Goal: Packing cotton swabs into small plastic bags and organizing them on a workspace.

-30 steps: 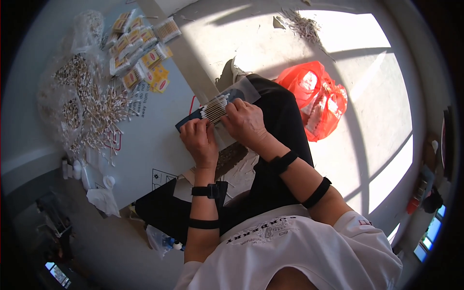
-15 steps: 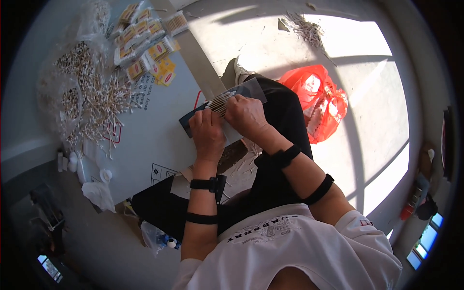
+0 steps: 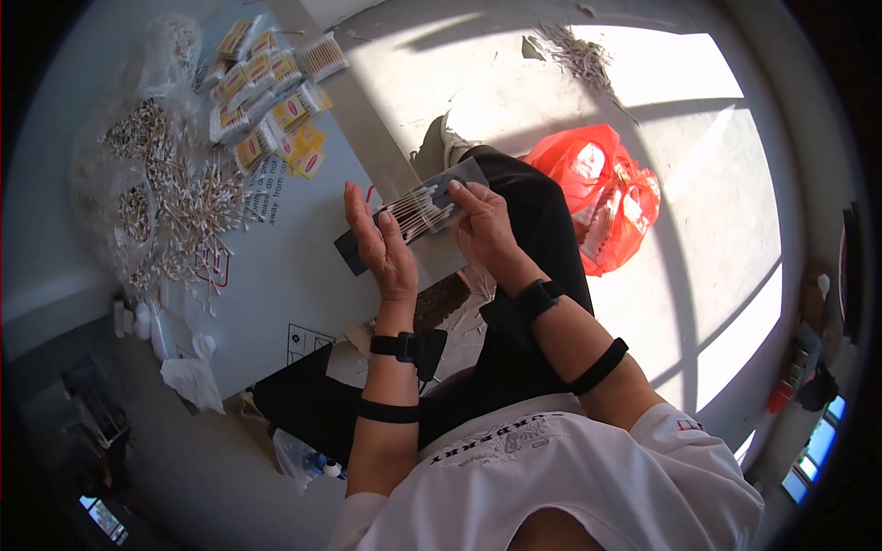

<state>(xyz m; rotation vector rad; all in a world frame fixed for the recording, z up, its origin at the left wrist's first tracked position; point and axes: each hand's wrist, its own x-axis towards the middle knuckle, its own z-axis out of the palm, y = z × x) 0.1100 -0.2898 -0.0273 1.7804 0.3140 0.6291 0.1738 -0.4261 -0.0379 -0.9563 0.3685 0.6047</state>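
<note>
1. The left hand [image 3: 381, 243] is standing open, palm up and fingers straight, bracing the side of a small clear plastic sleeve filled with wooden cotton swabs [image 3: 424, 209].
2. The right hand [image 3: 485, 228] is pinching the far end of that sleeve between fingertips and thumb, holding it up over the lap, just beyond the desk's edge.
3. A dark flat card [image 3: 350, 255] is showing behind the left hand.
4. On the pale blue desk [image 3: 276, 294], a loose heap of cotton swabs [image 3: 184, 216] is lying well to the left.
5. Packed yellow-labelled swab packets [image 3: 266, 83] are sitting near the desk's far end.
6. An orange plastic bag [image 3: 602, 188] is lying on the sunlit floor to the right.
</note>
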